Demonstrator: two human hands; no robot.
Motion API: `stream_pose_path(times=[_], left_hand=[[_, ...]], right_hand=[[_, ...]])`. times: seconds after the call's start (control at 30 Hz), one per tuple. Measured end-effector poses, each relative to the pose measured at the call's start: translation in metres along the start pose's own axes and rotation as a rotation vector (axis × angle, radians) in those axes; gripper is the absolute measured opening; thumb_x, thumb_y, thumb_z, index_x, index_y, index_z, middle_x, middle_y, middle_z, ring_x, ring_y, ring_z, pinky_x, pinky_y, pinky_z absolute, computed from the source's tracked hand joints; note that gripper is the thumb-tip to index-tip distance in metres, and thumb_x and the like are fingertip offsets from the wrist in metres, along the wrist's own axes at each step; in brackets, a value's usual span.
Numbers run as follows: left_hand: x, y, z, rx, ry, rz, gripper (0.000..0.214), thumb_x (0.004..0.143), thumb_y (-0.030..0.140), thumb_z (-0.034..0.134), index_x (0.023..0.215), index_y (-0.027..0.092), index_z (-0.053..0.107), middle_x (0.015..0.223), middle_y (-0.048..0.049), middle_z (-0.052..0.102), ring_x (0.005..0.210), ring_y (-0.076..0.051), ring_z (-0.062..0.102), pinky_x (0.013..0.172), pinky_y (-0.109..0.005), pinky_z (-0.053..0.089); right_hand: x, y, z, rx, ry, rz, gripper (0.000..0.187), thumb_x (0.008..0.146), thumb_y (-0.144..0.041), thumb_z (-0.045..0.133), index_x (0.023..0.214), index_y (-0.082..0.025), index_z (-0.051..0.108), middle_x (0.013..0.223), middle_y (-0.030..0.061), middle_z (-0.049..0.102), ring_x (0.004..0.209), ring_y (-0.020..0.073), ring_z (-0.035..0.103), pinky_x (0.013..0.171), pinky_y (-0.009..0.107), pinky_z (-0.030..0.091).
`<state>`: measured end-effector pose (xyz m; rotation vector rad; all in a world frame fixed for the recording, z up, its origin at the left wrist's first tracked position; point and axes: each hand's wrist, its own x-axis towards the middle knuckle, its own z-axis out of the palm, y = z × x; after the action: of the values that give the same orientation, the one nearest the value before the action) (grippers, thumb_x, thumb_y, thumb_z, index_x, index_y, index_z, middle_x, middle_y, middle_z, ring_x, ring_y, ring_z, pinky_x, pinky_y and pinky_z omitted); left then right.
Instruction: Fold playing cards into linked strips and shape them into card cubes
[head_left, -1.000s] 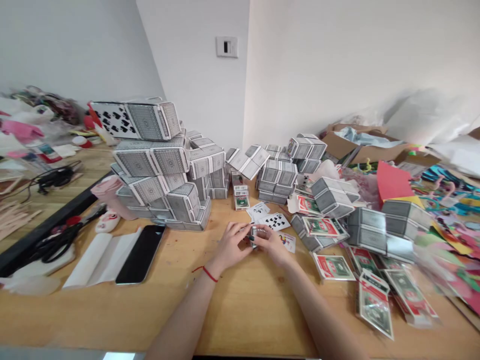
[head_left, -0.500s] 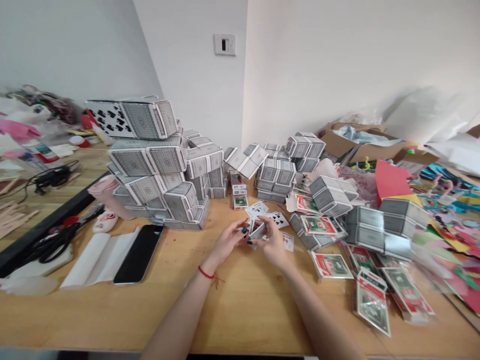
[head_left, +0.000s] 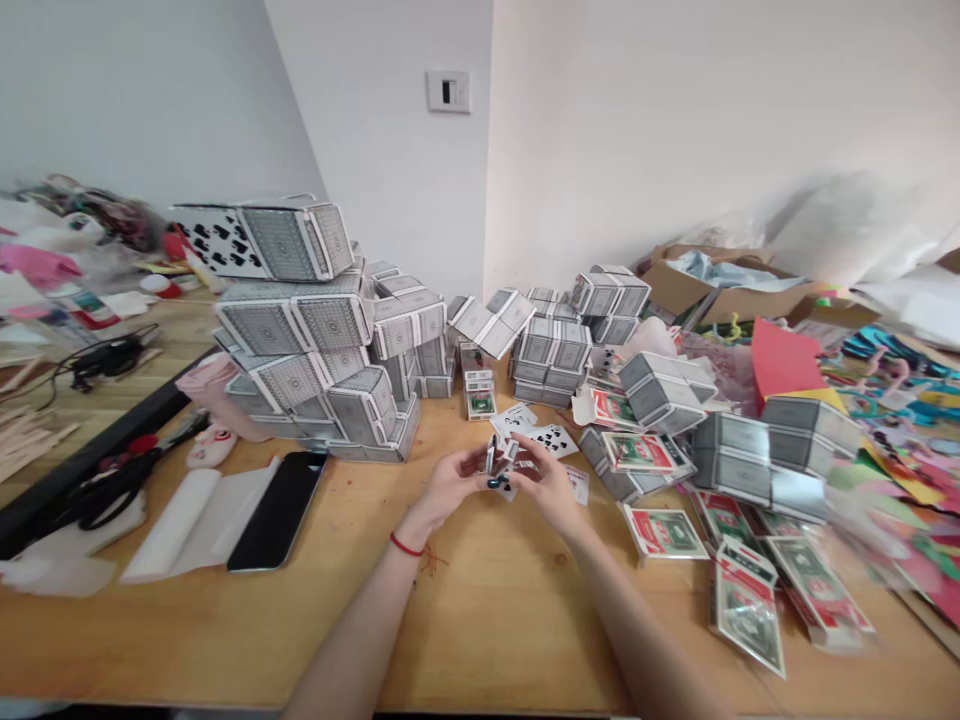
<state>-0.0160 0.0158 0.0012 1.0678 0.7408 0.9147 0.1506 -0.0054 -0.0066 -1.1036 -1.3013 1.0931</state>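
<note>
Both hands meet over the middle of the table, fingers curled around small playing cards [head_left: 491, 456] held edge-up between them. My left hand [head_left: 448, 490], with a red string on its wrist, is closed on the cards from the left. From the right, my right hand [head_left: 553, 492] grips them too, with the fingertips of both hands close together. How the cards are folded or joined is partly hidden by the fingers. Just beyond the hands, loose playing cards [head_left: 553, 438] lie face-up on the wood.
A tall stack of card-covered blocks [head_left: 330, 315] stands to the left, with more card blocks [head_left: 555, 345] at the back. Red-green card boxes [head_left: 667, 533] lie to the right. A black phone [head_left: 277, 512], scissors [head_left: 112, 490] and white paper roll [head_left: 176, 525] rest at left.
The held cards have turned from a flat, tilted position to a more upright one. The left hand has shifted slightly left and down; the surroundings are unchanged.
</note>
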Motion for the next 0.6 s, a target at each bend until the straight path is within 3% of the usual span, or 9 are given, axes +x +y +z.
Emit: stream_pose_path(times=[0.23, 0.43, 0.6], left_hand=[[0.001, -0.007, 0.004, 0.128, 0.012, 0.087, 0.062, 0.053, 0.012, 0.075, 0.111, 0.017, 0.055, 0.118, -0.0113, 0.056, 0.109, -0.024, 0.051, 0.091, -0.038, 0.043], [0.001, -0.012, 0.002, 0.17, 0.013, 0.062, 0.063, 0.055, 0.013, 0.073, 0.113, 0.017, 0.051, 0.119, -0.0137, 0.054, 0.087, -0.02, 0.062, 0.074, -0.035, 0.051], [0.001, -0.014, -0.001, 0.295, 0.047, 0.071, 0.063, 0.057, 0.01, 0.07, 0.116, 0.018, 0.048, 0.111, -0.0109, 0.059, 0.079, -0.017, 0.062, 0.072, -0.032, 0.052]], right_hand=[[-0.003, -0.006, -0.004, 0.202, -0.16, 0.093, 0.055, 0.068, -0.027, 0.064, 0.12, -0.023, 0.046, 0.077, 0.0003, 0.056, 0.065, 0.0119, 0.052, 0.061, 0.025, 0.044], [-0.005, -0.006, -0.002, 0.271, -0.234, 0.092, 0.06, 0.066, -0.027, 0.067, 0.121, -0.023, 0.043, 0.083, 0.0022, 0.056, 0.064, 0.0113, 0.051, 0.057, 0.024, 0.043], [-0.004, -0.007, -0.001, 0.26, -0.277, 0.099, 0.063, 0.066, -0.031, 0.067, 0.123, -0.023, 0.041, 0.082, 0.0029, 0.057, 0.063, 0.0124, 0.051, 0.055, 0.025, 0.043]])
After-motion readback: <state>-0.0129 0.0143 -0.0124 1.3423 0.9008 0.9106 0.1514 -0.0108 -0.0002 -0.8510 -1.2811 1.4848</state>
